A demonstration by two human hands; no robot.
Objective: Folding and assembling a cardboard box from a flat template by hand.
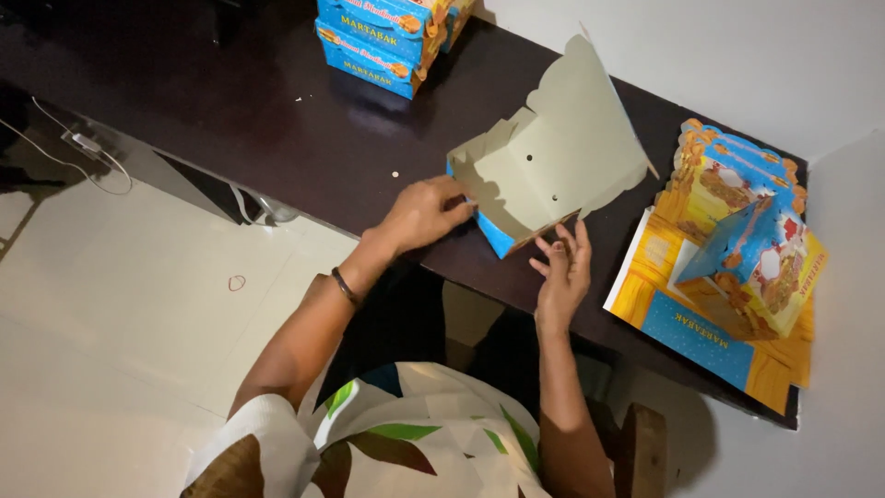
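Note:
A half-folded cardboard food box (553, 166), plain grey inside and blue outside, stands open on the dark table (277, 120). My left hand (426, 210) pinches the box's left side wall near the front corner. My right hand (562, 267) hovers just below the box's front right edge, fingers spread, barely touching it. A thin bracelet (346, 288) circles my left wrist. The box's lid flap rises upright at the back.
A stack of flat, unfolded blue and yellow box blanks (719, 304) lies at the table's right end, some partly bent up. Finished blue boxes (387, 41) are stacked at the far edge. A cable and plug (88, 143) lie on the white floor at left.

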